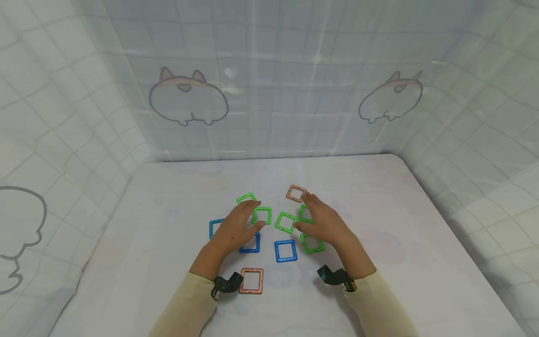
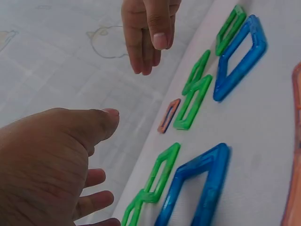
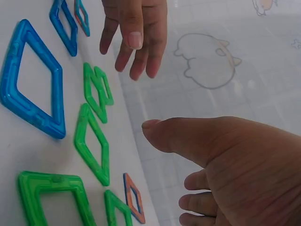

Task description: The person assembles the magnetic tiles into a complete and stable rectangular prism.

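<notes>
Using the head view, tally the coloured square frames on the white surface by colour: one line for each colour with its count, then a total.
Green square plastic-looking frames: 5
Blue square plastic-looking frames: 3
Orange square plastic-looking frames: 2
Total in view: 10

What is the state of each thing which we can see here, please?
Green square plastic frames: flat on the white table.
Blue square plastic frames: flat on the table.
Orange square plastic frames: flat, apart from each other.
Left hand: above the table, holding nothing.
Right hand: the same.
White checked curtain: hanging behind the table.
</notes>
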Demonstrator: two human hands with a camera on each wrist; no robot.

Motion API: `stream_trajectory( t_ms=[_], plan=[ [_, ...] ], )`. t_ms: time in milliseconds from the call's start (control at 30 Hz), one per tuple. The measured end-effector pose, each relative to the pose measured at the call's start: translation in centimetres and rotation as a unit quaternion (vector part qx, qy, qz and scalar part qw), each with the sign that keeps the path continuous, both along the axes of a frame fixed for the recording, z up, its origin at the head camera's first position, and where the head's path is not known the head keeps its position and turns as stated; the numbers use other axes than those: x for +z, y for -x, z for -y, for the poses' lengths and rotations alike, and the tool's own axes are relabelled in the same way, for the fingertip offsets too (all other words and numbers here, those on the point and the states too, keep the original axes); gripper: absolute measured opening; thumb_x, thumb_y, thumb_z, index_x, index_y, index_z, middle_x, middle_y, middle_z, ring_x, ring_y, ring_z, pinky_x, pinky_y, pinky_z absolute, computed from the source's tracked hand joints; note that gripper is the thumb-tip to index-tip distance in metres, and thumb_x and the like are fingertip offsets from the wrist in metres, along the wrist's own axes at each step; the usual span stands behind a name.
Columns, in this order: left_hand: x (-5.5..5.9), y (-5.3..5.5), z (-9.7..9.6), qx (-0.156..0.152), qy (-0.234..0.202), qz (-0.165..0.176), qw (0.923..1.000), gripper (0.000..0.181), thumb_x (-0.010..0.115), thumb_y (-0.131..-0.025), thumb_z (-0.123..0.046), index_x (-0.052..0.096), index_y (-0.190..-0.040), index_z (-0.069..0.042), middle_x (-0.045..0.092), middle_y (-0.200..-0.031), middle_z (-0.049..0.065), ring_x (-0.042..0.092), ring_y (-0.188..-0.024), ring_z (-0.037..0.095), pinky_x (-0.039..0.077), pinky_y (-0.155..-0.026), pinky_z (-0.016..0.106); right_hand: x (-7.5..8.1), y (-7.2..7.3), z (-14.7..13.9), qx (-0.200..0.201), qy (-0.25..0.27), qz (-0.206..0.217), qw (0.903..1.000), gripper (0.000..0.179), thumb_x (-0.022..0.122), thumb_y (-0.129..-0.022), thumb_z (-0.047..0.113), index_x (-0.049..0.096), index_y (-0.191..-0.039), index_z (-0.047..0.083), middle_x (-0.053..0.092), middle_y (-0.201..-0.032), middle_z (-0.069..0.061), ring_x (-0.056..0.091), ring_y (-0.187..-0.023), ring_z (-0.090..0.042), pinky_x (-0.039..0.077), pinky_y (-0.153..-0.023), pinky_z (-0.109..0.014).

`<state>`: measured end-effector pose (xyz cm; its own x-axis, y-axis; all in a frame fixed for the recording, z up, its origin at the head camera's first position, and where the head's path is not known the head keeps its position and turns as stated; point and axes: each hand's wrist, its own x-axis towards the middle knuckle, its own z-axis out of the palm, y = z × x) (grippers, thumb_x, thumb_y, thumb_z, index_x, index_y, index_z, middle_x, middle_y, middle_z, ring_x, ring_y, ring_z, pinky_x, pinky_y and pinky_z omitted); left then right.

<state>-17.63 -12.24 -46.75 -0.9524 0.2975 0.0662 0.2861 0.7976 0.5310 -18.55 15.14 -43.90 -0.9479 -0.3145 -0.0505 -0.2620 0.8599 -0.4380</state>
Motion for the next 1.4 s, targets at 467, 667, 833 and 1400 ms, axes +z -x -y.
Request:
stream_trajectory(
  t_ms=[467,667,833,1400],
  plan=[
    [-0.9,0.0,-0.9,-0.012,0.007,0.014,0.9998,0.057,0.063,-0.097,-0.044,0.052,-0.145,-0.017,0.047,-0.151,0.005,0.041,-0.142,0.025,0.039,-0.115,0.047,-1.0,0.2,1.1,0.001,0.003,0.009,1.0,0.084,0.076,-0.085,0.046,0.039,-0.154,0.018,0.037,-0.159,-0.006,0.04,-0.143,-0.031,0.04,-0.113,-0.053],
    [-1.0,-0.2,-1.2,-0.009,0.021,0.021,0.9995,0.046,0.062,-0.098,-0.04,0.062,-0.135,-0.013,0.055,-0.144,0.005,0.045,-0.139,0.025,0.039,-0.115,0.047,-1.4,0.2,1.9,-0.003,-0.007,0.003,1.0,0.072,0.076,-0.086,0.042,0.049,-0.149,0.019,0.044,-0.154,-0.007,0.042,-0.142,-0.03,0.041,-0.113,-0.052],
    [-1.3,-0.1,-1.1,-0.018,0.031,0.012,0.9993,0.035,0.063,-0.099,-0.036,0.069,-0.124,-0.013,0.063,-0.132,0.003,0.051,-0.132,0.023,0.043,-0.112,0.044,-2.2,0.2,2.4,-0.002,-0.015,-0.002,0.9999,0.065,0.077,-0.086,0.039,0.055,-0.143,0.016,0.051,-0.148,-0.008,0.047,-0.137,-0.03,0.043,-0.111,-0.051],
    [-1.5,-0.1,-1.4,-0.045,0.079,-0.036,0.9952,0.021,0.064,-0.099,-0.022,0.076,-0.112,-0.012,0.068,-0.116,0.001,0.053,-0.121,0.023,0.046,-0.108,0.039,-3.2,0.0,3.1,0.009,-0.033,-0.021,0.9992,0.057,0.079,-0.086,0.038,0.063,-0.134,0.013,0.061,-0.136,-0.006,0.052,-0.132,-0.027,0.045,-0.11,-0.046]
  ],
)
